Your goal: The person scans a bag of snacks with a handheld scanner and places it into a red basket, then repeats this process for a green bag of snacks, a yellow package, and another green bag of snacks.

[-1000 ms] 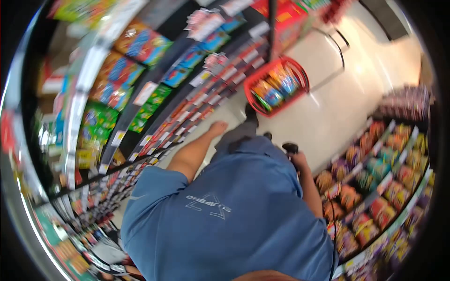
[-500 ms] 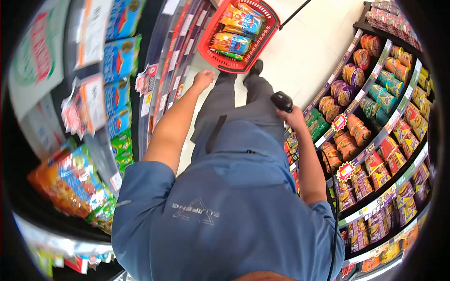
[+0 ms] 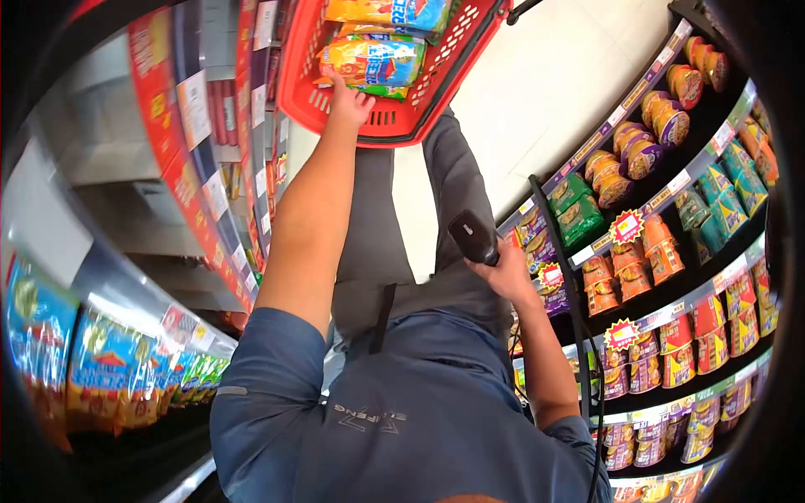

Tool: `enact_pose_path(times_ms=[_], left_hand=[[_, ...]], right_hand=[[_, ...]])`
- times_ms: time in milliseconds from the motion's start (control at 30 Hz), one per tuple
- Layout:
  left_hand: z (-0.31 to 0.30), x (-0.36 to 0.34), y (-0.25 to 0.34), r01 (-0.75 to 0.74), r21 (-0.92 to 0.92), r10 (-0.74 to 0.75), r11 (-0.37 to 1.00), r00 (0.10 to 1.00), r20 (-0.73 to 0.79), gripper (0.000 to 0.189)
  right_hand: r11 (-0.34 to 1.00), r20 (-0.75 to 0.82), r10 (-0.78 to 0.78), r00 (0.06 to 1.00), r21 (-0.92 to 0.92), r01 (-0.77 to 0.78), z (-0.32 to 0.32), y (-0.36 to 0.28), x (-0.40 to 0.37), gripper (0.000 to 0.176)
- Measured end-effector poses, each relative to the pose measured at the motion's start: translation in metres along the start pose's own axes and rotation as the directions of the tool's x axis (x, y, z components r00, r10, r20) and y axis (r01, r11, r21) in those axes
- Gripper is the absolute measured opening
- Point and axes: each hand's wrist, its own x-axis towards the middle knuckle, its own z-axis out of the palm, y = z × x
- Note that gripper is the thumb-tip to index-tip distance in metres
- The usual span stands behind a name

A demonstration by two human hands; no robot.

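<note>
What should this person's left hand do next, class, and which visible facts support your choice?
Probably curl the left hand gently around the nearer orange-and-blue bag: the hand is open at that bag's edge, over the red basket, while the right hand is occupied holding a black handheld device.

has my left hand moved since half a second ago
Yes: forward, judged against the red basket. The left hand was outside its near rim; now it is over the inside, at an orange-and-blue packet.
</note>
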Motion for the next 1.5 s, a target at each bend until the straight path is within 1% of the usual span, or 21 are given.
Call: enact_pose_path(times_ms=[67,100,267,333,400,500,533,600,667,733,833,967,1000,1067,1100,1133,1200,1233,1267,1367,1500], left_hand=[[0.009,0.024,-0.002,-0.035,-0.199,0.048,0.979,0.997,0.061,0.099],[0.016,0.031,-0.002,-0.024,-0.241,0.017,0.97,0.999,-0.032,0.093],[0.024,0.031,-0.005,-0.084,-0.242,0.075,0.967,0.996,-0.045,0.083],[0.025,0.026,-0.004,-0.171,-0.218,0.195,0.961,0.976,0.097,0.078],[0.029,0.017,-0.01,-0.182,-0.238,0.202,0.954,0.978,0.061,0.073],[0.039,-0.002,-0.013,-0.266,-0.381,0.318,0.885,0.945,0.079,0.063],[0.04,-0.014,-0.014,-0.271,-0.389,0.326,0.881,0.942,0.083,0.063],[0.041,-0.044,-0.012,-0.521,-0.196,0.543,0.831,0.836,0.08,0.056],[0.028,-0.083,-0.004,-0.535,-0.199,0.56,0.821,0.822,0.103,0.05],[0.007,-0.117,0.004,-0.618,-0.102,0.614,0.78,0.722,0.319,0.053],[-0.002,-0.219,0.022,-0.658,-0.209,0.658,0.724,0.567,0.495,0.061],[0.001,-0.346,0.052,-0.517,-0.439,0.678,0.735,0.583,0.448,0.086],[-0.012,-0.341,0.059,-0.233,-0.557,0.604,0.797,0.299,0.739,0.088],[0.009,-0.42,0.075,-0.243,-0.501,0.52,0.831,0.017,0.854,0.075],[0.015,-0.457,0.08,-0.239,-0.472,0.462,0.849,-0.097,0.881,0.068],[0.018,-0.485,0.08,-0.252,-0.48,0.469,0.84,-0.106,0.877,0.068],[0.025,-0.527,0.081,-0.157,-0.461,0.372,0.873,-0.397,0.839,0.047],[0.031,-0.538,0.081,-0.137,-0.488,0.348,0.862,-0.54,0.766,0.023],[0.033,-0.552,0.081,-0.152,-0.497,0.344,0.854,-0.552,0.759,0.023],[0.036,-0.589,0.084,-0.161,-0.453,0.158,0.877,-0.793,0.588,0.008],[0.031,-0.619,0.079,-0.232,-0.454,-0.013,0.861,-0.9,0.435,0.008]], right_hand=[[0.999,0.022,0.026,0.999,-0.027,-0.025,0.003,0.006,0.007,0.045],[0.999,0.029,0.026,0.999,-0.039,-0.025,0.003,0.009,0.012,0.045],[0.998,0.05,0.059,0.997,0.001,-0.059,0.004,0.013,0.025,0.045],[0.998,0.064,0.057,0.996,-0.021,-0.056,-0.002,0.007,0.029,0.045],[0.998,0.078,0.053,0.996,-0.043,-0.049,-0.007,0.0,0.028,0.045],[0.997,0.085,0.058,0.995,-0.054,-0.054,-0.016,-0.009,0.022,0.046],[0.999,0.068,0.021,0.997,-0.045,-0.018,-0.017,-0.009,0.018,0.046],[0.998,0.041,-0.035,0.999,-0.041,0.036,-0.025,-0.015,0.007,0.046],[0.996,0.034,-0.065,0.997,-0.065,0.067,-0.035,-0.023,-0.008,0.045],[0.992,0.02,-0.096,0.995,-0.077,0.097,-0.041,-0.019,-0.02,0.045],[0.988,-0.023,-0.123,0.992,-0.094,0.12,-0.059,-0.024,-0.05,0.047],[0.964,-0.129,-0.265,0.956,-0.024,0.264,-0.086,-0.028,-0.094,0.047],[0.945,-0.171,-0.32,0.932,0.015,0.328,-0.091,-0.029,-0.106,0.045],[0.883,-0.165,-0.424,0.89,0.143,0.447,-0.113,-0.052,-0.149,0.037],[0.852,-0.156,-0.466,0.871,0.185,0.489,-0.121,-0.059,-0.169,0.036],[0.817,-0.148,-0.508,0.848,0.227,0.529,-0.128,-0.066,-0.189,0.034],[0.723,-0.168,-0.58,0.797,0.344,0.599,-0.14,-0.09,-0.24,0.034],[0.679,-0.173,-0.607,0.776,0.393,0.62,-0.145,-0.096,-0.261,0.037],[0.652,-0.178,-0.64,0.748,0.389,0.651,-0.148,-0.099,-0.279,0.039],[0.513,-0.073,-0.828,0.556,0.302,0.803,-0.16,-0.107,-0.319,0.037],[0.438,0.043,-0.892,0.45,0.325,0.838,-0.158,-0.116,-0.348,0.028]])
